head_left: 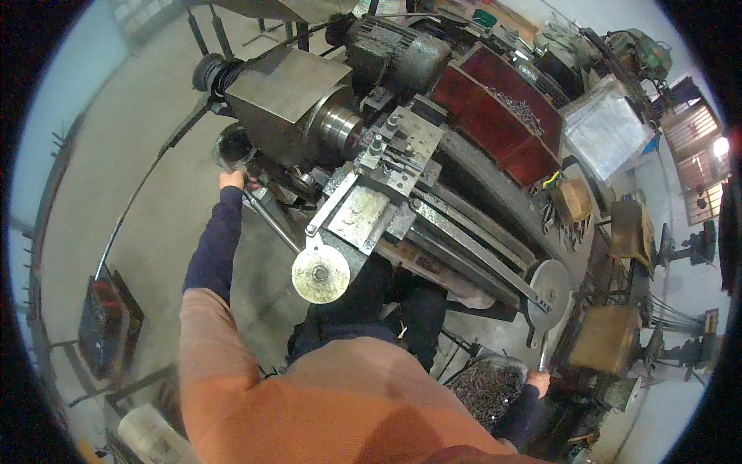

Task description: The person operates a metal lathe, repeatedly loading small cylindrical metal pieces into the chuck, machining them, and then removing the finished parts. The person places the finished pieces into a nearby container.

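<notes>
My left hand (234, 179) reaches to the lower edge of a dark, round metal cup-like part (233, 147) beside the machine's headstock. Its fingers are bent and partly hidden, and what they grip is unclear. A long metal bar (272, 220) slants down from next to that hand. At the lower right, my right hand (539, 380) is closed around a metal lever handle (544, 352) below a round metal disc (549, 295). In front of me is a small lathe-like machine with a shiny spindle (340, 126), a tool slide (402, 151) and a pale round plate (320, 273).
Behind the slide lies a dark red tray (498, 112) with small metal pieces in it. A motor (398, 52) stands at the back. Near my right hand is a container of many small dark parts (485, 388). A red box-like pedal (104, 329) is on the floor at left.
</notes>
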### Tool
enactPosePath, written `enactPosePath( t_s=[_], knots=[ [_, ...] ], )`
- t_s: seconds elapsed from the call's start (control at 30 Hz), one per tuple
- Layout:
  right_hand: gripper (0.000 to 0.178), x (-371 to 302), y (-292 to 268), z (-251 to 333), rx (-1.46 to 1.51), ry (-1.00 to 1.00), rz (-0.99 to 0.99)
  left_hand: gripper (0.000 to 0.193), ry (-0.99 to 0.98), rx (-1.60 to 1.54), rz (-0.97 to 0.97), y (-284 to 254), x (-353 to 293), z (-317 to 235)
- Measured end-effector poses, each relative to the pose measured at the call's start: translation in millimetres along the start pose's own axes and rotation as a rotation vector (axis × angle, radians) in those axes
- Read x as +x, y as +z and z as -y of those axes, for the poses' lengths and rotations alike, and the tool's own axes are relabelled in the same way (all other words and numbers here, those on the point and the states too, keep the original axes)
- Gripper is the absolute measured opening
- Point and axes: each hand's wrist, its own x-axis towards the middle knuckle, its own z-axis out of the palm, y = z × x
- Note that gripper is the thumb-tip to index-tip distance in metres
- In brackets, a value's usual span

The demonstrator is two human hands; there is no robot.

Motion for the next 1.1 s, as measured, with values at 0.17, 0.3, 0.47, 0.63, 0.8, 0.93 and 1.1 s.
enactPosePath(
  t_s=[0.17,0.3,0.47,0.63,0.8,0.93,1.1],
  knots=[
    [0.054,-25,11,0,0.101,0.021,0.025,0.021,-0.146,-0.126,-0.041,9,-10,-21],
    [0.059,-2,17,-8,0.114,0.003,0.015,0.021,0.071,0.078,-0.043,-3,12,14],
    [0.044,55,6,-13,-0.088,-0.126,-0.054,0.022,-0.034,0.287,-0.162,0,27,13],
    [0.037,124,5,11,-0.041,-0.261,-0.11,0.028,0.195,0.799,-0.37,-42,71,45],
    [0.05,131,-15,25,-0.151,-0.16,-0.15,0.033,0.003,0.364,-0.206,-6,37,30],
    [0.075,109,4,21,-0.062,-0.122,-0.255,0.042,-0.038,0.165,-0.032,-13,35,28],
    [0.075,34,28,2,0.187,-0.243,-0.365,0.052,-0.159,-0.141,0.065,-60,34,27]
  ],
)
